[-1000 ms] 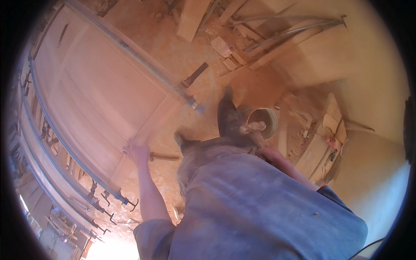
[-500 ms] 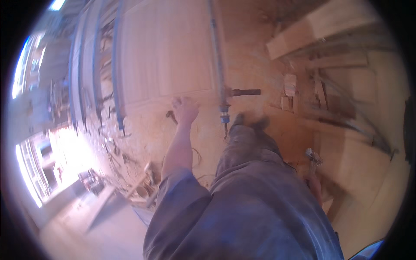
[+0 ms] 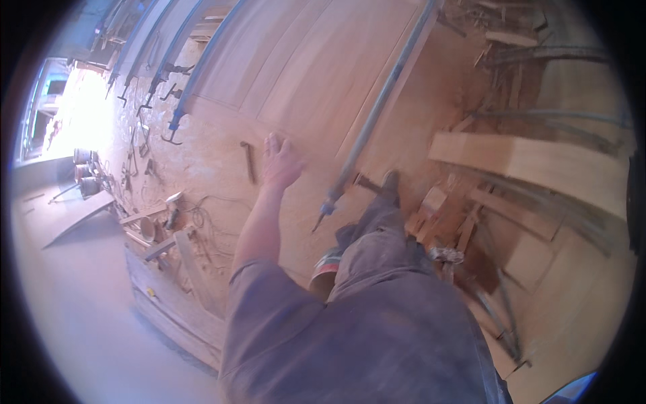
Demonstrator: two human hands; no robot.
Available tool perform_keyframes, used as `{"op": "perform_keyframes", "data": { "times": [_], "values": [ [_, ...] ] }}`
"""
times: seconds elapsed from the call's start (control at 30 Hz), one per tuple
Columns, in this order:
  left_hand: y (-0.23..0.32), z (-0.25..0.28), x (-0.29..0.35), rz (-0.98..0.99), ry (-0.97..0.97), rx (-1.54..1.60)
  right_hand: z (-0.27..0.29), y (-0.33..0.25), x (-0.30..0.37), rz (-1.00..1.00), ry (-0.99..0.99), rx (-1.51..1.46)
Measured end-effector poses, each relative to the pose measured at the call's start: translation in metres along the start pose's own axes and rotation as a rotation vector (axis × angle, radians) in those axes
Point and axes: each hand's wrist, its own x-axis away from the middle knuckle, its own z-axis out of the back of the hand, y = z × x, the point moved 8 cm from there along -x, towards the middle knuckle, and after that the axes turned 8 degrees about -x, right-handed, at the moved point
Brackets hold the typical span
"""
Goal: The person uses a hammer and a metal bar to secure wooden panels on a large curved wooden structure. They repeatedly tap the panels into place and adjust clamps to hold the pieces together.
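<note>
My left hand (image 3: pixel 281 161) reaches forward, fingers spread and holding nothing, over the near edge of a wide wooden panel (image 3: pixel 303 74). Whether it touches the panel is hard to tell. Just left of it a hammer (image 3: pixel 249 161) lies on the dusty floor. Blue bar clamps cross the panel: one clamp (image 3: pixel 383 111) lies to the right of my hand, another clamp (image 3: pixel 202 67) to the left. Beside my right hip shows a hammer-shaped tool (image 3: pixel 446 254) with a pale, crusted head. My right hand at its handle is almost wholly hidden by my body.
More long clamps (image 3: pixel 134 60) stand at the far left. Scattered tools, cords and a mallet (image 3: pixel 173 209) litter the floor. A pale board (image 3: pixel 531 161) and metal bars lie on the right. Behind my leg is a bucket (image 3: pixel 325 269); a sheet-like surface (image 3: pixel 87 289) spreads at lower left.
The view has turned, so the panel and clamps now slant to the upper right. My left hand stays by the panel's near edge, and the crusted tool has kept beside my hip.
</note>
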Motion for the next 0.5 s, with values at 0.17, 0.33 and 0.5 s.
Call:
{"op": "perform_keyframes", "data": {
  "times": [0.17, 0.33, 0.5],
  "values": [
    [-0.014, -0.014, -0.002, 0.126, -0.015, 0.024, 0.041, -0.058, -0.033, -0.058, -0.037, -0.001],
    [-0.003, -0.008, -0.016, 0.192, -0.116, 0.068, 0.084, -0.097, -0.062, 0.17, -0.108, -0.142],
    [0.0, -0.009, -0.017, 0.246, -0.091, 0.118, 0.131, -0.137, -0.067, -0.035, -0.038, -0.28]
  ]
}}
